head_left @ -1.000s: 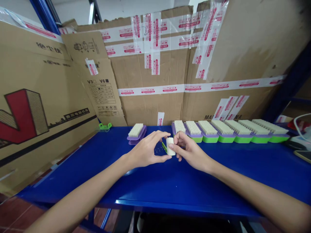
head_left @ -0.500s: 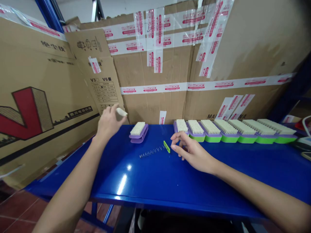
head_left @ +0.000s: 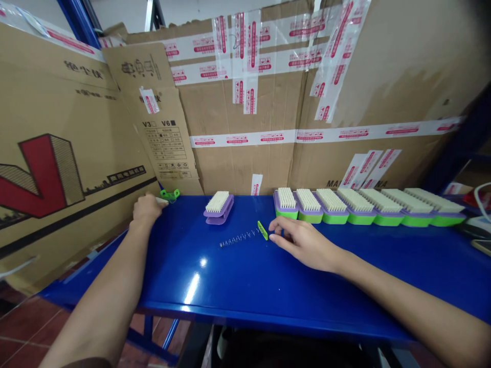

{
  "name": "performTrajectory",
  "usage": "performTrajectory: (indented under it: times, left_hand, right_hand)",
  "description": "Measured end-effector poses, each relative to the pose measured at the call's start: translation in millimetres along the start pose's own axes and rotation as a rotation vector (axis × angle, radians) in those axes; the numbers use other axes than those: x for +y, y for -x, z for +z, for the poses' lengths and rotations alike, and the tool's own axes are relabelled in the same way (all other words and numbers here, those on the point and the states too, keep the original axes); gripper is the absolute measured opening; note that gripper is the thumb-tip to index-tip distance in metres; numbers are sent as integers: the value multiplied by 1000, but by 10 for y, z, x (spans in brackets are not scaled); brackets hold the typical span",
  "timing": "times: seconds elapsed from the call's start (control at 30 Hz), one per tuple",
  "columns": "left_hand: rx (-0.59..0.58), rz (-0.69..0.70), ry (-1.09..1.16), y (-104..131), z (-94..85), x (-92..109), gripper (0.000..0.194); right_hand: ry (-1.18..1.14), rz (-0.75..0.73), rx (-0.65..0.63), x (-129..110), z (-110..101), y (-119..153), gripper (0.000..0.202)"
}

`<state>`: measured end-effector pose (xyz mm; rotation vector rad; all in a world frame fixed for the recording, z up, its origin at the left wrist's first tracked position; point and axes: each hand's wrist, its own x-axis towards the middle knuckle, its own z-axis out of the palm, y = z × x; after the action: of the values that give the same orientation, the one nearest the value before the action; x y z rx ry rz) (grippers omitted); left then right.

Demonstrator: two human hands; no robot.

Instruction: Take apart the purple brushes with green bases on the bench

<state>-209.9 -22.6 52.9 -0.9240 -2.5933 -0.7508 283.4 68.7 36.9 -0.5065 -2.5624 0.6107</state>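
Observation:
At the table's far left corner, my left hand (head_left: pixel 146 209) is closed on a small cream-coloured piece (head_left: pixel 162 202), most of it hidden by the hand. Just beyond lies a bright green plastic part (head_left: pixel 169 194). My right hand (head_left: pixel 303 239) hovers over the middle of the table, fingers loosely curled, thumb and index apart, holding nothing. Close to its fingertips is a small green plate (head_left: pixel 263 230) standing on edge. A thin metal spring (head_left: pixel 240 239) stretches leftward from that plate. Between the hands, farther back, sits a purple-bodied brush (head_left: pixel 218 208) with cream bristles facing up.
Several finished-looking brushes (head_left: pixel 358 207) in purple and green line the back right of the blue table (head_left: pixel 245 286). Cardboard walls (head_left: pixel 245 163) rise behind and on the left. A cable and a device (head_left: pixel 481 222) are at the right edge.
My left hand has moved down and left with the cream piece to the back left corner, uncovering the green part there. My right hand has barely moved.

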Motion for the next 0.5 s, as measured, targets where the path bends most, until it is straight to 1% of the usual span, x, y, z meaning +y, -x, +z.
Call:
performTrajectory:
  times: [0.17,0.33,0.5]
  left_hand:
    - [13,7,30,-7,25,-13,60]
    - [2,4,26,-28,58,-27,60]
    - [-20,9,8,-43,76,-40,59]
  right_hand:
    - [9,-14,-23,5,-9,2,21]
    - [17,-30,-24,14,-11,5,23]
    - [38,-26,-56,4,-15,8,24]
